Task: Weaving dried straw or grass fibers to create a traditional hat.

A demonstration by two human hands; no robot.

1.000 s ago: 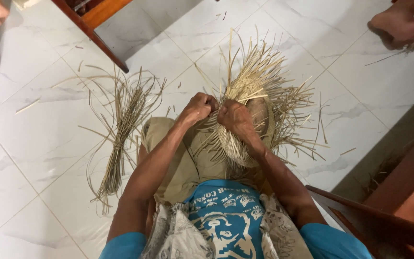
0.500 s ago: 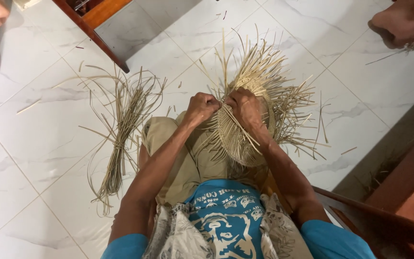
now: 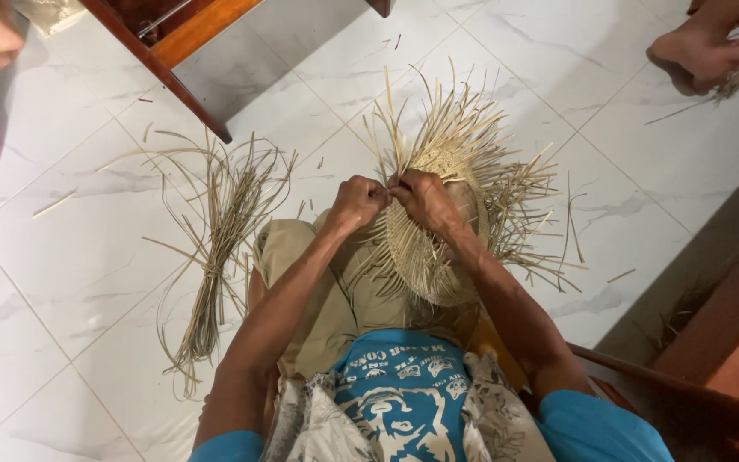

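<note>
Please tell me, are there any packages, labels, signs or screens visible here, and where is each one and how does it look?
No packages, signs or screens are in view.
Printed shirt: the only thing with print, at the bottom middle, worn by the person; blue cloth with a cream picture and lettering.
Both hands, left hand and right hand, meet on the woven straw piece, which bears no label.
Bundle of straw: on the white floor at the left, unwrapped, no label.

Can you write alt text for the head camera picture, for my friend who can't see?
A seated person's left hand and right hand pinch strands at the edge of a half-woven straw hat on their lap. A bundle of loose straw lies on the white tiled floor beside them.
</note>
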